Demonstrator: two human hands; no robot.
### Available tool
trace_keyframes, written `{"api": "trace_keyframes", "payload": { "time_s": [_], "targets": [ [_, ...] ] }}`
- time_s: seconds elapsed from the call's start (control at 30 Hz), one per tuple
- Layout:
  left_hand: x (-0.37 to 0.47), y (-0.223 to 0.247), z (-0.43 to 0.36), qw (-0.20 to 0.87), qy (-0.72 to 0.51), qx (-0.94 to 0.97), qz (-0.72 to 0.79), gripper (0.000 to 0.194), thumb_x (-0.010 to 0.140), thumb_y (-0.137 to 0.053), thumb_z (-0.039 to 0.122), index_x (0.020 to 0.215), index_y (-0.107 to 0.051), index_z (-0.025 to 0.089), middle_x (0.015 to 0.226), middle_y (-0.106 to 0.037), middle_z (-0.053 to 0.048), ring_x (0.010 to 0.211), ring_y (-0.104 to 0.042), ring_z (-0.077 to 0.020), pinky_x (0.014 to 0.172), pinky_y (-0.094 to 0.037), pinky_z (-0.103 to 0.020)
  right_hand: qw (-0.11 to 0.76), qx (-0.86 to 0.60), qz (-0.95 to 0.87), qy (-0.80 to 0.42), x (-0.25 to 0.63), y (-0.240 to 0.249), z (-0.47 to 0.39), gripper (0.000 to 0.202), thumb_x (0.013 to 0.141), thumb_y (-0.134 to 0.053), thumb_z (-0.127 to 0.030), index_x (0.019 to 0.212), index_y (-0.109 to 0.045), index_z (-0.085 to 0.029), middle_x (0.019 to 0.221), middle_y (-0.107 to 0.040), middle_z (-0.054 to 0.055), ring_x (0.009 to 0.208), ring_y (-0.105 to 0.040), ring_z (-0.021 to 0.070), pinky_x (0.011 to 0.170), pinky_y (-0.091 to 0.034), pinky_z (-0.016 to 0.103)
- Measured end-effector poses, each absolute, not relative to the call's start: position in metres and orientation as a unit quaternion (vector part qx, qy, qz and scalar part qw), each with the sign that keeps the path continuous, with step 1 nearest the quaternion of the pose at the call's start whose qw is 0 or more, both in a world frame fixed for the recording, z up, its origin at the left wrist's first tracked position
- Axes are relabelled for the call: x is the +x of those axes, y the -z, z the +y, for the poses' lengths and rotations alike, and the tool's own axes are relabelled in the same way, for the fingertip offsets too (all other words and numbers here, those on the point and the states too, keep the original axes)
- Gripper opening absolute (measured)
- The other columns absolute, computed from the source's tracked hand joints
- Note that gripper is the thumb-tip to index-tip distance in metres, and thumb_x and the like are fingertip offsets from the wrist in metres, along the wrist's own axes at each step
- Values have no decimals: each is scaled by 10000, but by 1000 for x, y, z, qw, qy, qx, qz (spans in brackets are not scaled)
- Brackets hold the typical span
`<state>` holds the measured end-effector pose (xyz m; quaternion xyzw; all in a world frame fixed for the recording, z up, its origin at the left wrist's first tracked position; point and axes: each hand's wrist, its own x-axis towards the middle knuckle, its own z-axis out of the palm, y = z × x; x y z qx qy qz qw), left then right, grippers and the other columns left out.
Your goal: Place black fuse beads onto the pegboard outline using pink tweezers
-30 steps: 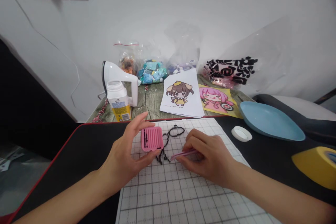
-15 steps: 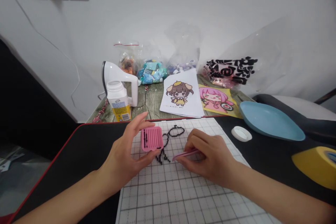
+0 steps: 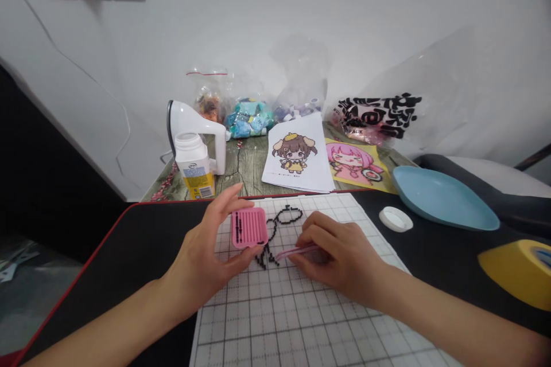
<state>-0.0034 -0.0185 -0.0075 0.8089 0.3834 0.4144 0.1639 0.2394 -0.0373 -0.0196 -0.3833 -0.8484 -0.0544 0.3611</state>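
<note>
Between thumb and fingers, my left hand holds a small pink ridged tray above the board; rows of black beads sit in its left grooves and a few at its lower right. My right hand is closed around pink tweezers, whose tip is at the lower end of the black bead outline. That outline lies on a white gridded board and is partly hidden behind the tray. Whether the tweezers' tip holds a bead is too small to tell.
Behind the board are a white bottle, a white handled appliance, printed character sheets and plastic bags. To the right lie a white cap, a blue tray and a yellow tape roll.
My right hand has moved slightly left, bringing the tweezers' tip to the lower beads of the outline. My left hand and the pink tray have stayed in place.
</note>
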Motion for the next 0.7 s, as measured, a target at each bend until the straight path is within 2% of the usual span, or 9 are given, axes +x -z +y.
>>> {"api": "trace_keyframes", "payload": {
  "time_s": [0.7],
  "targets": [
    [-3,7,-18,170,-409,809,386,788,807,-710,311,1451,-256,317,1205,-667,-51,1091,-663,-222,955,-547,-387,368,-392,-841,55,238,21,-38,289,874,-592,-402,698,-535,-179,670,-565,-23,470,-480,58,412,-310,196]
  ]
}}
